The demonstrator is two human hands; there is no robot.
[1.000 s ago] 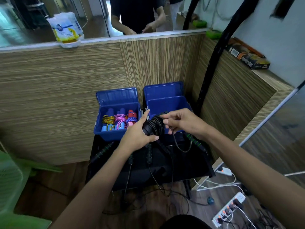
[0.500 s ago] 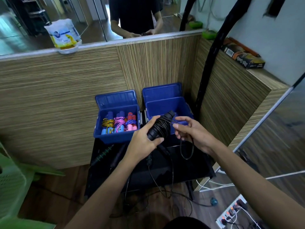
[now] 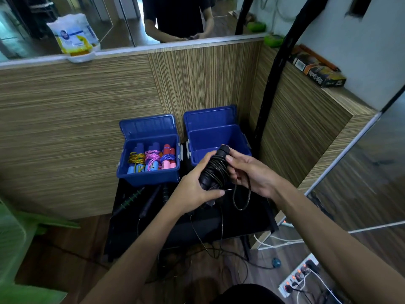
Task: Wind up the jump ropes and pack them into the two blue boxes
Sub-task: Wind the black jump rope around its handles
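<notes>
white-and-yellow packet (image 3: 73, 37) on wood-grain partition (image 3: 87, 119), power strip (image 3: 299, 275), green chair (image 3: 15, 244)

A black jump rope (image 3: 215, 170), cord wound around its handles, is gripped by both hands before the empty right blue box (image 3: 219, 139).

- Both bare forearms reach forward from the bottom of the view and meet near the middle, the hands close together and facing each other.
- The left hand (image 3: 192, 191) comes in from the lower left, its wrist bent slightly. Its fingers are curled and closed around the lower end of what it holds, with the thumb (image 3: 213, 194) lying across the front and pointing right.
- The right hand (image 3: 252, 174) comes in from the lower right, palm turned toward the left hand. Its fingers (image 3: 232, 160) are bent and pinched against the upper part of the same bundle.
</notes>
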